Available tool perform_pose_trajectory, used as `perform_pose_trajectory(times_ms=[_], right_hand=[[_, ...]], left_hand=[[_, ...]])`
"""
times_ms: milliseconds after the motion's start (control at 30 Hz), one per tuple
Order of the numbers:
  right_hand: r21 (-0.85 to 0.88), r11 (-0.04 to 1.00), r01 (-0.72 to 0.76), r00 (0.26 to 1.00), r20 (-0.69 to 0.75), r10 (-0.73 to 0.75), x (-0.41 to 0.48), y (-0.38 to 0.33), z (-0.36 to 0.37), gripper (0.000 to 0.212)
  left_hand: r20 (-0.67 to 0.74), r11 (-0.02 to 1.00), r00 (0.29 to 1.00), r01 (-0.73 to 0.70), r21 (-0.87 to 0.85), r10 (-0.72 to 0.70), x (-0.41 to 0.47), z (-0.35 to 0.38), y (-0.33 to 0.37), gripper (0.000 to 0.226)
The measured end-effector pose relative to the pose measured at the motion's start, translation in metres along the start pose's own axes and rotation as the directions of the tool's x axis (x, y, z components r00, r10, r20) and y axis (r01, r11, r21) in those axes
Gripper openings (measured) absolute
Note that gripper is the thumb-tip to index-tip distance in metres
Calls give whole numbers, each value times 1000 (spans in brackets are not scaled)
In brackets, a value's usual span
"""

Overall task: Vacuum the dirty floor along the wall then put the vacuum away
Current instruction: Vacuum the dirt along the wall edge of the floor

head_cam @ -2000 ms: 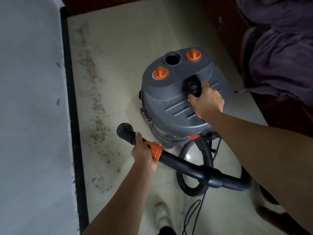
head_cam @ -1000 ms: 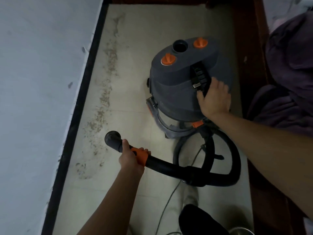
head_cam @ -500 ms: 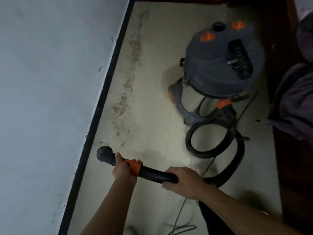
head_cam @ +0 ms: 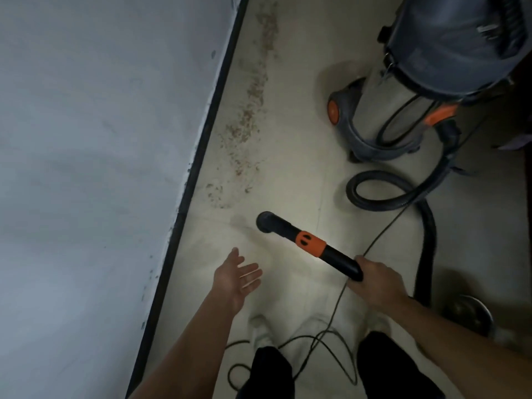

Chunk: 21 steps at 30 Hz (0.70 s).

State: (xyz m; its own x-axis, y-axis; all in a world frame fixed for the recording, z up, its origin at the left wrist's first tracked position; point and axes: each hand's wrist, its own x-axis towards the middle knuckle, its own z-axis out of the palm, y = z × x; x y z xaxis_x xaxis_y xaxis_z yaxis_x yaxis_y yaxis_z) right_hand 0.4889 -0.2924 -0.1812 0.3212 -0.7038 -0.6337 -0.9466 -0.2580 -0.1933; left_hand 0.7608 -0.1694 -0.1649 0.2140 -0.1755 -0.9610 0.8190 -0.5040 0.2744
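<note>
I am holding my left hand (head_cam: 236,279) out flat, palm up, fingers spread and grasping nothing, just above the pale tiled floor (head_cam: 288,168). My right hand (head_cam: 375,282) is wrapping around the black hose handle (head_cam: 305,244), whose orange collar and open nozzle are pointing toward the wall (head_cam: 100,168). The grey canister vacuum (head_cam: 431,67) is standing upper right, well apart from the brown dirt trail (head_cam: 247,110) running beside the black baseboard (head_cam: 201,156).
</note>
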Motion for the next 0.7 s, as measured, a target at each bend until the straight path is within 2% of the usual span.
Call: perform_pose_trajectory(times_ms=[100,367,533,700], right_hand=[[-38,999,-17,998,56,20,-17,12,1,22],[39,996,-79,991,114,74,-39,51,42,17],[124,978,-169,972,185,145,-41,106,64,18],[199,959,-202,972,162,171,-13,137,97,21]], left_hand=[[-49,999,999,-15,31,16,-11,-20,-14,39],[-200,949,970,-73,306,139,-19,-20,-83,25],[-182,906,971,-65,417,154,-8,5,-138,22],[-131,857,982,-51,513,137,39,25,-170,20]])
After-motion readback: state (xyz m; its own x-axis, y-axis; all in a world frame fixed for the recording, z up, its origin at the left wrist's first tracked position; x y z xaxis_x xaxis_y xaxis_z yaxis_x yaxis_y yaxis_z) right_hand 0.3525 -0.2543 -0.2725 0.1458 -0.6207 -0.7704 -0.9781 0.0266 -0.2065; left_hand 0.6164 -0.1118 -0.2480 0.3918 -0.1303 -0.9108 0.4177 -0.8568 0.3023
